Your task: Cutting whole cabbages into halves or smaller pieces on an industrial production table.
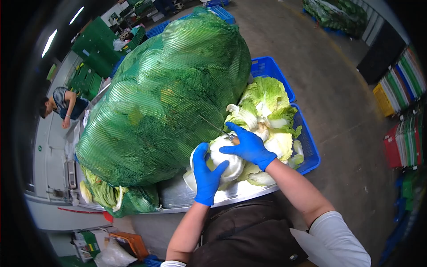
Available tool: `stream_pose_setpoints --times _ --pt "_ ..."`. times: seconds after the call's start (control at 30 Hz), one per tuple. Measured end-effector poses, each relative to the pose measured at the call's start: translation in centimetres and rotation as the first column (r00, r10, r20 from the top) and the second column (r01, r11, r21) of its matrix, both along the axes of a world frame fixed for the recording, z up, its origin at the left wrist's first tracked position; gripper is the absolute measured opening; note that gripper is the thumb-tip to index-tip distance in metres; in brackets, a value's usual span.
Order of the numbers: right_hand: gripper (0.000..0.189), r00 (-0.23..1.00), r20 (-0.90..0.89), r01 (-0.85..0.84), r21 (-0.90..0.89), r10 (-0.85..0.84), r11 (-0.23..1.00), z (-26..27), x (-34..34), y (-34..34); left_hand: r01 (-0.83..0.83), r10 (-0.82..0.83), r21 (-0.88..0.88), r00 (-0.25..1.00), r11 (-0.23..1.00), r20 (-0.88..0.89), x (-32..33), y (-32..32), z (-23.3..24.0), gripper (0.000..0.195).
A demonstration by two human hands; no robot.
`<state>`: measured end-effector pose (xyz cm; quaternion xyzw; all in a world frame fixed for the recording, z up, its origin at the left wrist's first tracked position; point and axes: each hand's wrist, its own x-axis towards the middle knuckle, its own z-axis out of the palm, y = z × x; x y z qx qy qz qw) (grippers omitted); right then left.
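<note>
Both of my hands wear blue gloves. My left hand (206,175) grips the side of a napa cabbage (232,163), whose white base faces up towards me. A knife with a wooden handle (236,140) is held in my right hand (248,147), its thin blade (211,123) pointing away to the upper left. The fingers of that hand also lie against the cabbage. Loose cabbage leaves (267,96) are heaped just beyond and to the right. Under the cabbage is a metal table (173,193), partly covered by leaves.
A huge green mesh sack of cabbages (166,100) fills the table's left and middle. Blue plastic crates (308,143) stand along its right side. Another person (70,103) bends over at the far left. Upright coloured boards (403,143) stand in racks at the right.
</note>
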<state>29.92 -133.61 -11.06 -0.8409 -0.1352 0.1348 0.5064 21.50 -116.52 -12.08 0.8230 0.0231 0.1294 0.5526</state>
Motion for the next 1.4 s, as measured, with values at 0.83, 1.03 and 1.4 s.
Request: stream_pose_setpoints --times 0.83,1.03,1.4 --pt "0.044 0.941 -0.333 0.208 0.412 -0.066 0.887 -3.0 3.9 -2.4 0.162 -0.16 -0.004 0.969 0.987 -0.189 1.7 1.5 -1.0 0.075" --pt "0.048 0.989 0.094 0.111 0.03 -0.114 0.993 -2.8 3.1 -2.4 0.328 -0.365 -0.189 0.906 0.926 -0.214 4.0 2.8 -1.9 0.083" --pt "0.038 0.972 0.166 0.16 0.055 -0.167 0.986 -2.4 0.6 -3.0 0.221 -0.217 0.4 0.975 0.89 -0.056 1.3 -1.4 -0.6 0.1"
